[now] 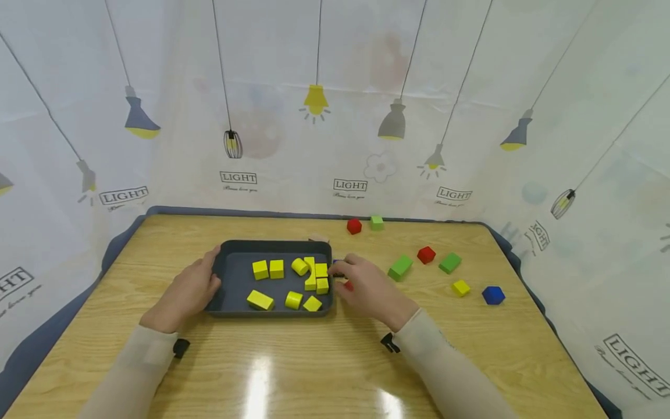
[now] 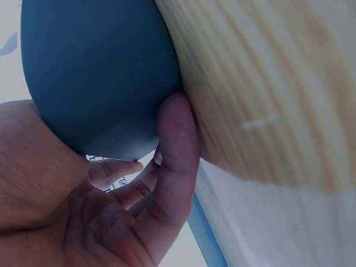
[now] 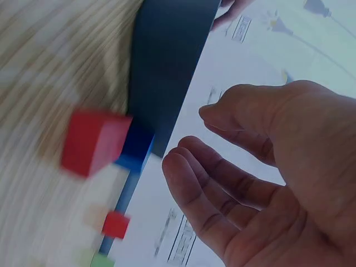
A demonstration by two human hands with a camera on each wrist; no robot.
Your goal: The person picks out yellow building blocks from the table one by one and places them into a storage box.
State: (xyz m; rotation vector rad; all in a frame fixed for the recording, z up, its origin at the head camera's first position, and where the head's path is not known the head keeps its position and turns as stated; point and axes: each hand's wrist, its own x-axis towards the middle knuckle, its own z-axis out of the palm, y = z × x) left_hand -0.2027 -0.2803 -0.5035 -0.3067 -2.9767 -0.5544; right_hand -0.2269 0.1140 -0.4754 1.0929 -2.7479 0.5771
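A dark grey tray [image 1: 238, 297] lies on the table with several yellow blocks [image 1: 260, 299] in it: cubes, cylinders, an arch and others. My left hand [image 1: 189, 290] holds the tray at its left end; in the left wrist view one finger lies along the outer wall, low by the tabletop. Over the tray's right rim is my right hand [image 1: 369, 291]. The right wrist view shows its thumb and fingers apart, nothing between them. Outside that end of the tray stand a red block [image 3: 92, 143] and a blue block [image 3: 135, 146], mostly hidden by the hand in the head view.
Right of the tray lie a green block [image 1: 400, 267], a red block [image 1: 426, 255], another green block [image 1: 450, 263], a yellow block [image 1: 461, 288] and a blue block [image 1: 494, 295]. Near the back edge are a red block [image 1: 354, 226] and a light green cube [image 1: 377, 223].
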